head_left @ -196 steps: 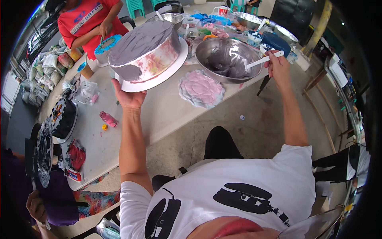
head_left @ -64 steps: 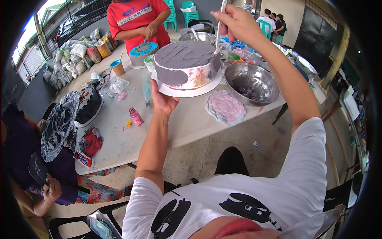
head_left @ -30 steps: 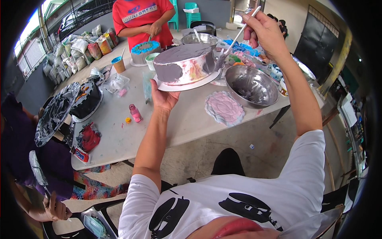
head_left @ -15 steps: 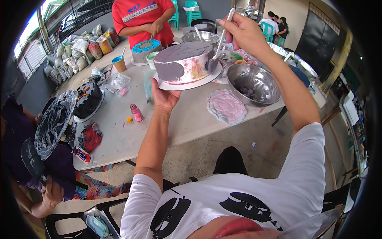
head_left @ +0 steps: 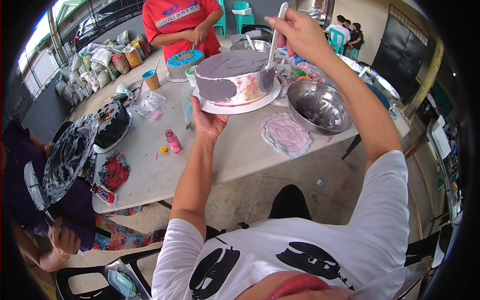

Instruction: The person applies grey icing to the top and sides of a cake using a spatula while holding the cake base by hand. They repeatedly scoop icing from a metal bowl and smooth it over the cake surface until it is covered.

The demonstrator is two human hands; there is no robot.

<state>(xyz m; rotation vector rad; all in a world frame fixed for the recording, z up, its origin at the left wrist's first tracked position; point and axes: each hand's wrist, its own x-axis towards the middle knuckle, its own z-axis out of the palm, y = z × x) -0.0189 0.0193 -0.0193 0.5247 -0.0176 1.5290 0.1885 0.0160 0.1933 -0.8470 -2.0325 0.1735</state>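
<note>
My left hand (head_left: 210,122) bears a round white cake board (head_left: 235,108) from below, fingers hidden under it. On the board sits a tall round cake (head_left: 235,65) with a smooth grey top; grey icing covers parts of its side, and a pale pink and yellow patch shows through at the front. In my right hand (head_left: 297,32), closed around the handle, is a white spatula (head_left: 277,35) held upright, its lower end against the cake's right side. Nearest to the cake on the right, a steel mixing bowl (head_left: 320,107) has grey icing smeared inside.
A pink-stained cloth (head_left: 285,134) lies by the table's (head_left: 240,155) near edge. A small pink bottle (head_left: 173,141) stands left of my forearm. Across the table, a person in red (head_left: 182,25) works on a blue-trimmed cake (head_left: 184,59). At left, another person holds an icing-smeared bowl (head_left: 70,155).
My right hand and the spatula have shifted slightly left, the spatula's blade now pressed higher on the cake's side. The person at left has turned their wide spatula.
</note>
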